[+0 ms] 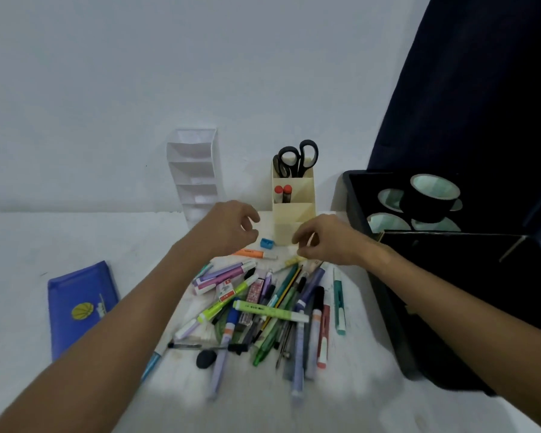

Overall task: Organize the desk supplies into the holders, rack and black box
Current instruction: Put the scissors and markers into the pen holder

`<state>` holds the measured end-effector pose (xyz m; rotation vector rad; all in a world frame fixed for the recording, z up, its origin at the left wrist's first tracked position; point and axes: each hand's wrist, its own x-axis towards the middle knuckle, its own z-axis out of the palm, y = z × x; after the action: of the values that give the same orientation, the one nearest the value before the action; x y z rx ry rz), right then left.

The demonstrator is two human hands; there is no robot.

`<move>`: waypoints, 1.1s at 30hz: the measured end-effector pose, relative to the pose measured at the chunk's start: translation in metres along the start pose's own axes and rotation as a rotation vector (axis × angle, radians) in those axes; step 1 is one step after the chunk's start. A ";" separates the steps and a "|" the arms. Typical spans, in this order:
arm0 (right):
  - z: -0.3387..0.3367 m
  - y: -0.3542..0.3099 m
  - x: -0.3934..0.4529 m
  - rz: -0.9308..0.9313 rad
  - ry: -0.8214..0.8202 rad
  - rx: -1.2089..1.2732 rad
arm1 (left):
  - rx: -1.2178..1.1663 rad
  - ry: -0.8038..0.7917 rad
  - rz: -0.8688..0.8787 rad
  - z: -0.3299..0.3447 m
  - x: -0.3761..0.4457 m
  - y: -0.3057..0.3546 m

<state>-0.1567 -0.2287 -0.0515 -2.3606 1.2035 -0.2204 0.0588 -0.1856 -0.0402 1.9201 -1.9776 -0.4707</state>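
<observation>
A white desk (60, 239) meets a pale wall. A heap of pens (263, 307) and markers lies in the middle. Behind it stand a white rack (197, 173) and a cream holder (292, 207) with scissors (297, 157) in its back slot and two red-capped sticks (282, 193) in the next. A black box (419, 276) at the right holds tape rolls (431, 195). A blue case (78, 304) lies at the left. The left hand (231, 226) and right hand (325, 239) hover over the heap's far edge, fingers loosely curled, gripping nothing visible. A blue sharpener (266, 243) sits between them, beside an orange marker (252, 253).
</observation>
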 end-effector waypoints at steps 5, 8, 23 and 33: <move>0.005 -0.010 -0.017 -0.072 -0.231 -0.099 | 0.074 -0.177 -0.047 -0.012 -0.033 -0.019; 0.008 -0.010 -0.019 -0.056 -0.281 -0.148 | 0.116 -0.212 -0.084 -0.015 -0.047 -0.027; 0.042 -0.020 -0.068 -0.059 -0.533 -0.260 | 0.081 -0.561 -0.430 0.032 -0.144 -0.020; 0.060 -0.024 -0.086 -0.154 -0.558 -0.309 | 0.098 -0.355 -0.421 0.051 -0.163 -0.013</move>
<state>-0.1705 -0.1279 -0.0865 -2.5236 0.8277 0.5796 0.0505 -0.0230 -0.0938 2.4700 -1.8099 -0.8939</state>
